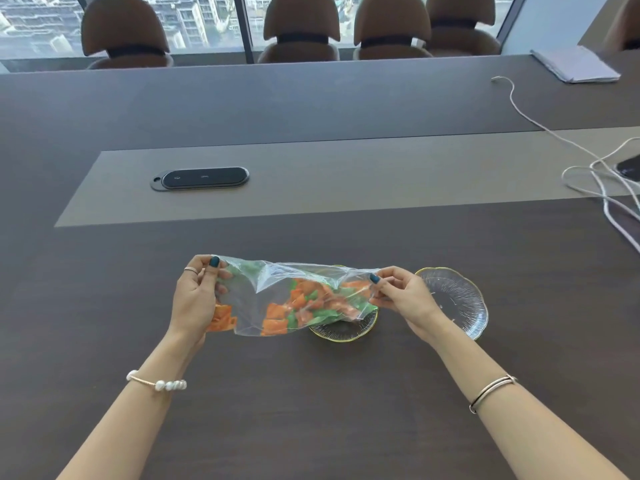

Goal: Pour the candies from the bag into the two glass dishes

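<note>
The clear plastic bag point(277, 292) is held stretched sideways above the dark surface point(311, 393), lifted clear of it, between both hands. The left hand point(195, 299) pinches the bag's nine o'clock end, fingers closed on the film, with orange candies bunched against the palm. The right hand point(401, 299) pinches the three o'clock end between thumb and fingertips. Orange and green candies point(311, 306) sit massed in the bag's lower middle and right part. The nearer glass dish point(341, 332), gold-rimmed, lies directly beneath the bag's right portion and is partly hidden by it; no candy is visible in its exposed part. The second glass dish point(457, 299) stands just beside it at three o'clock, behind the right hand, and holds nothing. At eleven o'clock from the bag, well apart, a black oval panel point(201, 178) is set in the surface. White cables point(595, 171) trail at two o'clock.
</note>
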